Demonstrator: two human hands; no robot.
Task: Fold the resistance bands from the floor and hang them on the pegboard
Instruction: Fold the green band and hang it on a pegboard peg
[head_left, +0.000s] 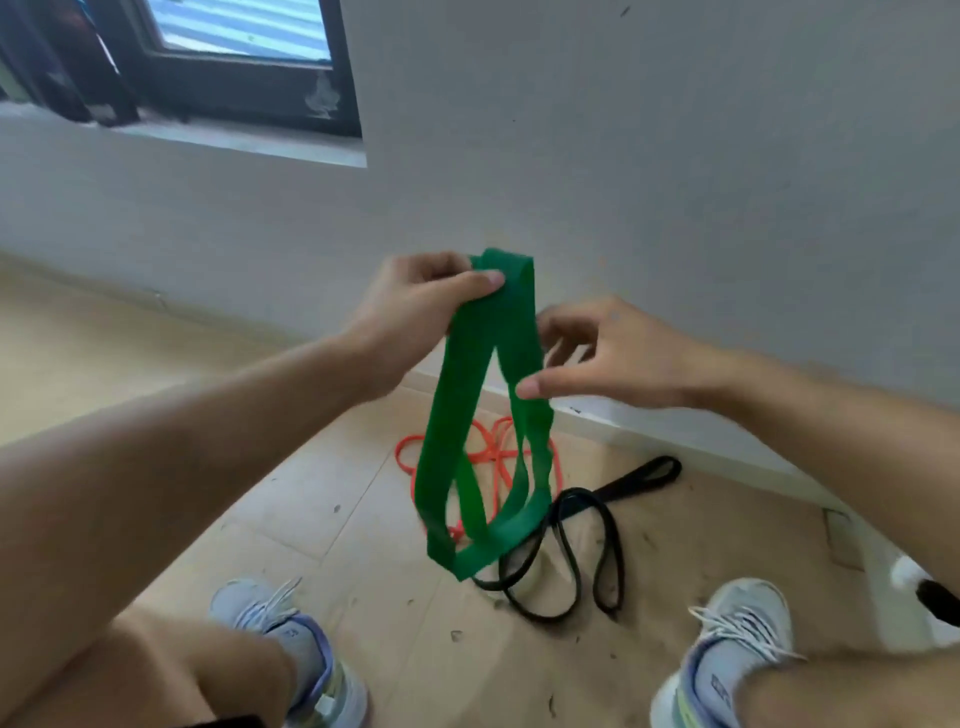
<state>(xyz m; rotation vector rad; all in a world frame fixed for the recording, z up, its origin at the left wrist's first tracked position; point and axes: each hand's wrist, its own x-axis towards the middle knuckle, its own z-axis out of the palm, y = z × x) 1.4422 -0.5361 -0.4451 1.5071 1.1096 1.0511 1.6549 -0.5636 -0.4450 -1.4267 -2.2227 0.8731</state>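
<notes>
Head view: while the person stands over the floor (322, 499), both hands are up at the green band, so here is how it lies.
Left hand (415, 306): thumb and curled fingers pinch the top fold of the green resistance band (470, 415), holding it up in front of the wall (649, 182).
Right hand (608, 353): fingers spread and loosely bent just beside the band's right strand; the thumb tip touches that strand's edge, and whether the fingers behind it grip anything I cannot tell.
Green resistance band: doubled over at the top, its loops hang down and clear of the floor, the lowest fold ending above the black band.
Orange resistance band (493, 457): tangled in a heap on the floor close to the wall, partly hidden behind the green loops.
Black resistance band (587, 545): lying on the floor in loose loops, just right of the orange one, one end reaching toward the skirting.
Shoes (291, 639): pale lace-up trainers planted either side of the bands.
Window (228, 57): dark frame, upper left.
</notes>
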